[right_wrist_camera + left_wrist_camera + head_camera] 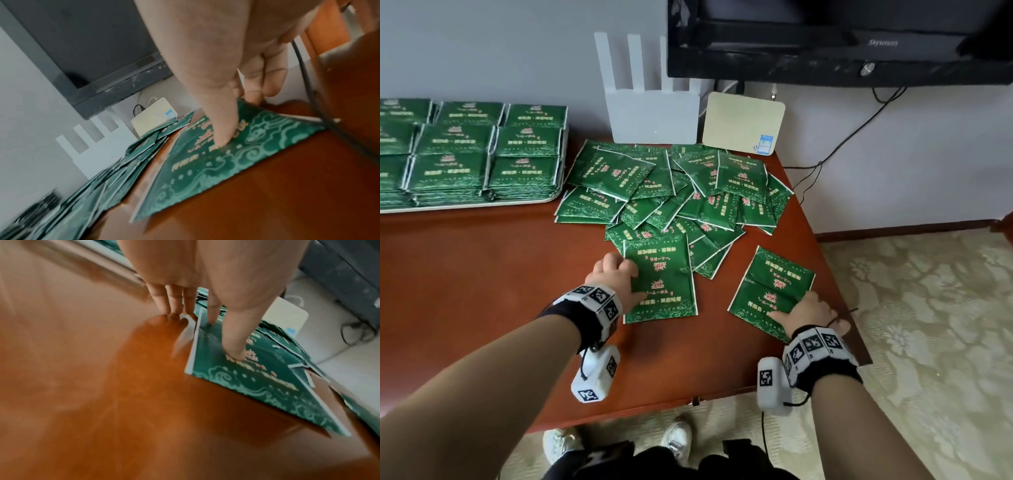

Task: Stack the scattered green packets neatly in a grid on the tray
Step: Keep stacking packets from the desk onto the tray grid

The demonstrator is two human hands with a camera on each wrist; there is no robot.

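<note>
Neat stacks of green packets [452,164] fill a white tray [465,207] at the far left of the brown table. A loose pile of green packets [688,192] lies in the middle. My left hand [626,274] [205,331] presses thumb and index finger on one packet [664,291] [257,386] at the pile's near edge, and its other fingertips touch the table beside it. My right hand [801,308] [236,116] pinches the near corner of a separate packet [770,281] [195,170], thumb on top and fingers curled at its edge.
A white router [650,113] and a beige box [743,123] stand against the wall behind the pile. A black TV [825,41] hangs above, with cables [859,126] trailing down. The table's right edge [849,318] runs close to my right hand, with patterned carpet beyond.
</note>
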